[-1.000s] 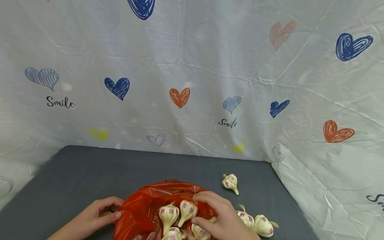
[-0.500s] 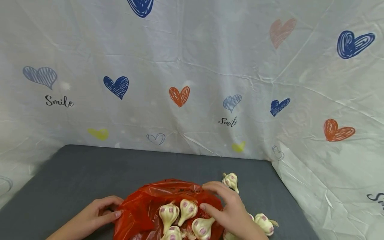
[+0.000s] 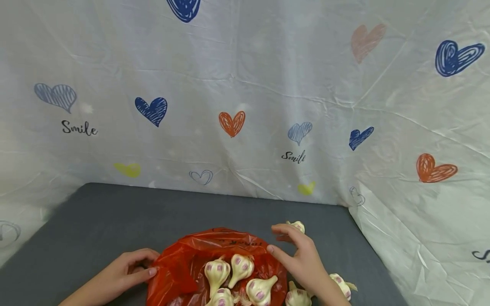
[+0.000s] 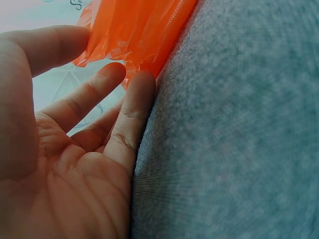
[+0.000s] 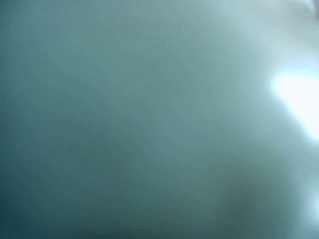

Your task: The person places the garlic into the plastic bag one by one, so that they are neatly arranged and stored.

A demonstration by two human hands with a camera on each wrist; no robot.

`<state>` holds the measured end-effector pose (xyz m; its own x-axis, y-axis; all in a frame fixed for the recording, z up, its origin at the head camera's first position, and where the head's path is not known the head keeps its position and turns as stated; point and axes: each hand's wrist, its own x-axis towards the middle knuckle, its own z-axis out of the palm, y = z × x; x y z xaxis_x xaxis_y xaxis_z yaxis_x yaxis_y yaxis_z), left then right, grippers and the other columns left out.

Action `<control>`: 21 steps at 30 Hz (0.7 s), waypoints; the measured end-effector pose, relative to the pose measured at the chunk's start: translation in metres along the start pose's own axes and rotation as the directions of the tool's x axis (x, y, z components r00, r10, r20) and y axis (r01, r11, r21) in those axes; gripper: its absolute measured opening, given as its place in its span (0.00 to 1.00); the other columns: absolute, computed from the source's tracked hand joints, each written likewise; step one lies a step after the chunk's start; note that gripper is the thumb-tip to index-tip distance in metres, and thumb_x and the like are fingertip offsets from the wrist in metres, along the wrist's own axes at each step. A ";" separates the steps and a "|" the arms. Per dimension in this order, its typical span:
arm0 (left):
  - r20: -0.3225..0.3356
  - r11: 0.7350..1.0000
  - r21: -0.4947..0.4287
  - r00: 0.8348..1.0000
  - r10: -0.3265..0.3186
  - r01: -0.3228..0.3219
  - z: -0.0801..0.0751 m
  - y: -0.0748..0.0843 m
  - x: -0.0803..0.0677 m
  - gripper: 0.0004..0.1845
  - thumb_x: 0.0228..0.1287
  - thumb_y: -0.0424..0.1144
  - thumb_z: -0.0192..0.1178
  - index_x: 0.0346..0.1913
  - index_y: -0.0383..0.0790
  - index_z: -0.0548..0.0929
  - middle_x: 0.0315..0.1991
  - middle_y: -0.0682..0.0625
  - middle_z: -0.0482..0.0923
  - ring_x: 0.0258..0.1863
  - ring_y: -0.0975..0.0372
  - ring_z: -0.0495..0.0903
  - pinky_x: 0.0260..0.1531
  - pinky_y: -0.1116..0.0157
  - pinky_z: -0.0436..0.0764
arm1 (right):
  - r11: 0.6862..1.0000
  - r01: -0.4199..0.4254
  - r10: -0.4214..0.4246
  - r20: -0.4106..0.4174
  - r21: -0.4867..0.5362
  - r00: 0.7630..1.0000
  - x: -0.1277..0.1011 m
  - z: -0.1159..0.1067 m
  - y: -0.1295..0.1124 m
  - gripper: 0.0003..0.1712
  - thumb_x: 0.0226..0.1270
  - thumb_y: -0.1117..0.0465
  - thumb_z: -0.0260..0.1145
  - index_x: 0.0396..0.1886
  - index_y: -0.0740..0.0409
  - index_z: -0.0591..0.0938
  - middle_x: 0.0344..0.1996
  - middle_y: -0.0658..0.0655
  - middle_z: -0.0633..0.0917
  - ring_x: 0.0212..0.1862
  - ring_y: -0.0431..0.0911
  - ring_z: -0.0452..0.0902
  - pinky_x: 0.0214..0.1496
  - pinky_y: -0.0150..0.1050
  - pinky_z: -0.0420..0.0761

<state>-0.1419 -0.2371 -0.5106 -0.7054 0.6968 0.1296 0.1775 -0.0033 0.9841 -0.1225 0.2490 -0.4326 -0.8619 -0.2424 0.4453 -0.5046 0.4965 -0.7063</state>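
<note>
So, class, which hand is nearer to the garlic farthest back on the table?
Right. The right hand is close to that garlic, partly hiding it in the head view. The left hand is well to its left, at the red bag's left edge.

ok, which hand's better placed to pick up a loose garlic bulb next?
Probably the right hand: it looks empty and is right by the loose garlic bulbs. The left hand is touching the red bag on its opposite side.
</note>
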 end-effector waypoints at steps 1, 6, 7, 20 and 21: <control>-0.002 1.000 0.004 1.000 -0.001 0.001 0.000 0.000 0.000 0.18 0.88 0.26 0.46 0.69 0.32 0.81 0.61 0.46 0.86 0.51 0.54 0.88 0.51 0.61 0.88 | 1.000 -0.005 0.005 -0.003 0.003 1.000 0.000 0.000 0.002 0.24 0.74 0.58 0.78 0.66 0.42 0.84 0.61 0.46 0.87 0.59 0.44 0.87 0.58 0.45 0.88; -0.005 1.000 0.009 1.000 -0.011 0.011 0.000 0.000 0.000 0.18 0.88 0.27 0.47 0.69 0.33 0.82 0.60 0.45 0.86 0.51 0.54 0.87 0.51 0.62 0.88 | 0.999 -0.033 0.033 -0.026 0.029 0.999 0.002 -0.002 0.008 0.24 0.73 0.59 0.79 0.66 0.42 0.85 0.61 0.46 0.86 0.61 0.46 0.86 0.60 0.45 0.87; -0.006 1.000 0.009 1.000 -0.014 0.014 0.000 0.000 -0.001 0.18 0.89 0.27 0.47 0.69 0.33 0.82 0.60 0.45 0.86 0.51 0.54 0.87 0.51 0.62 0.88 | 0.998 -0.044 0.045 -0.028 0.033 0.999 0.003 -0.003 0.009 0.24 0.74 0.59 0.79 0.66 0.41 0.85 0.61 0.46 0.86 0.62 0.46 0.85 0.61 0.45 0.87; -0.003 1.000 0.008 1.000 -0.013 0.013 0.000 0.000 0.000 0.18 0.89 0.27 0.46 0.69 0.32 0.81 0.61 0.46 0.85 0.51 0.54 0.87 0.51 0.61 0.88 | 0.984 -0.180 0.180 -0.007 -0.008 0.984 0.008 -0.014 0.021 0.24 0.75 0.54 0.78 0.67 0.43 0.84 0.64 0.48 0.84 0.66 0.53 0.83 0.65 0.59 0.83; -0.003 1.000 0.008 1.000 -0.011 0.011 0.000 0.000 0.000 0.18 0.89 0.27 0.46 0.69 0.32 0.81 0.61 0.46 0.85 0.51 0.54 0.87 0.51 0.61 0.88 | 0.982 -0.186 0.186 -0.005 -0.021 0.983 0.008 -0.015 0.023 0.24 0.75 0.53 0.77 0.67 0.43 0.84 0.65 0.49 0.84 0.66 0.54 0.83 0.66 0.60 0.83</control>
<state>-0.1419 -0.2374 -0.5106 -0.7095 0.6946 0.1190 0.1754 0.0105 0.9844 -0.1397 0.2708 -0.4371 -0.9404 -0.1413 0.3092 -0.3343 0.5505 -0.7650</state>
